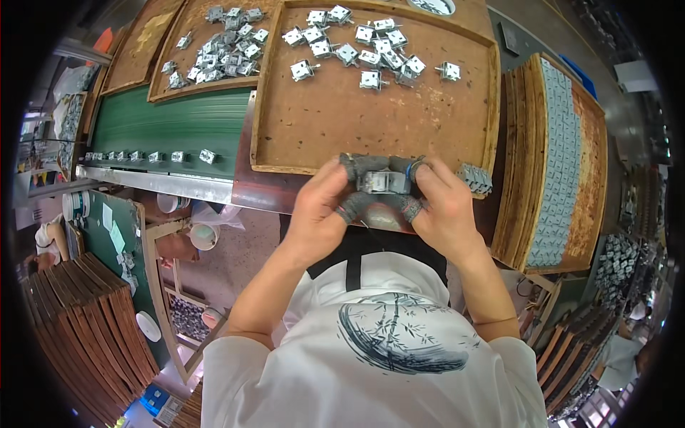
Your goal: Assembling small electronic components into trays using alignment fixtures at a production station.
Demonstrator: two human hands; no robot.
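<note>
Two wooden trays (378, 128), metal parts (370, 79) inside, hands (321, 203) (444, 201) holding metal piece (385, 182)

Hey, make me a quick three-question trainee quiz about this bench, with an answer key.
1. True or false: the left hand and right hand hold the same metal part.
2. What colour is the belt? A) red B) green C) blue
3. Fill in: parts in the right tray lie in rows; the parts in the front tray lie ____.

Key: 1. True. 2. B. 3. Scattered.
</note>
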